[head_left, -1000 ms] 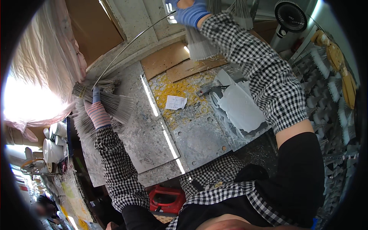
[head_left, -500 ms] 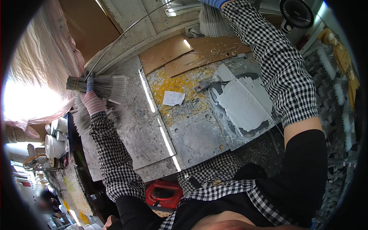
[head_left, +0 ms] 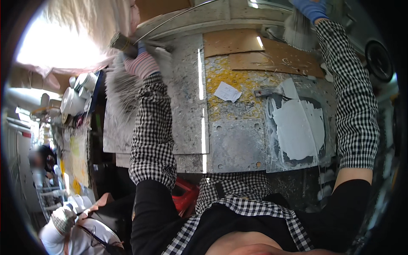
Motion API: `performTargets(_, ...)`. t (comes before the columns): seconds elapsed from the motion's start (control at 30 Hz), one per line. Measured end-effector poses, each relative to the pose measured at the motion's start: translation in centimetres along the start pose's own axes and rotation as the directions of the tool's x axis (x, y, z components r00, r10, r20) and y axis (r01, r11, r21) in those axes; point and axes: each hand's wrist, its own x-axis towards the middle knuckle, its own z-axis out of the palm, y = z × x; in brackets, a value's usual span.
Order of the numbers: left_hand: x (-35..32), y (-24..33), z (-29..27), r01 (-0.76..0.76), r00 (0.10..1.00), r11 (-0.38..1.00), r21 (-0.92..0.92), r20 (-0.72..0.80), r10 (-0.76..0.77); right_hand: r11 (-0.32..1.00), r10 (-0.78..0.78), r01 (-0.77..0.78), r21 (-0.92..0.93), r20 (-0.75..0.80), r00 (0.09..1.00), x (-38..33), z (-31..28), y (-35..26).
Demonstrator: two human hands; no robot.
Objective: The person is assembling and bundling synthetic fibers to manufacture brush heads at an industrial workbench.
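My left hand (head_left: pixel 143 63), in a pink-striped glove with blue fingers, is closed around a bundle of thin grey rods (head_left: pixel 122 43) at the far left of the bench. Under and beside it, a heap of similar pale, fine-stranded bundles (head_left: pixel 121 91) lies on a grey board (head_left: pixel 182 123). At the far right, my right hand (head_left: pixel 312 9), in a blue glove, grips a second bundle of thin rods (head_left: pixel 297 32), its pale strands blurred and fanned out below the fingers. The picture's upper edge partly cuts off the right hand.
White paste (head_left: pixel 293 127) covers a dark slab at the right, a scraper (head_left: pixel 265 92) beside it. Yellow rings (head_left: pixel 221 76) and a paper slip (head_left: pixel 228 92) lie mid-bench. Cardboard (head_left: pixel 276 63), a thin curved rod (head_left: pixel 174 19) and a fan (head_left: pixel 378 61) stand farther off. Another person (head_left: pixel 85 229) is lower left.
The view has turned, shifting the bench to the right and up in the picture. My left hand's bundle now points its banded end toward the camera. Both hands keep their bundles.
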Motion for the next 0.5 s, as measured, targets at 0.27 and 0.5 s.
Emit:
performTargets(0.27, -0.8, 1.4, -1.0, -0.122, 0.992, 0.989, -0.081, -0.005, 0.122, 0.999, 0.011, -0.011, -0.040, 0.015, 1.000, 0.0, -0.3, -0.4)
performTargets(0.5, -1.1, 2.4, -1.6, -0.019, 1.000, 0.998, 0.065, 0.012, 0.018, 0.999, 0.001, 0.000, -0.048, 0.022, 1.000, -0.1, -0.5, -0.6)
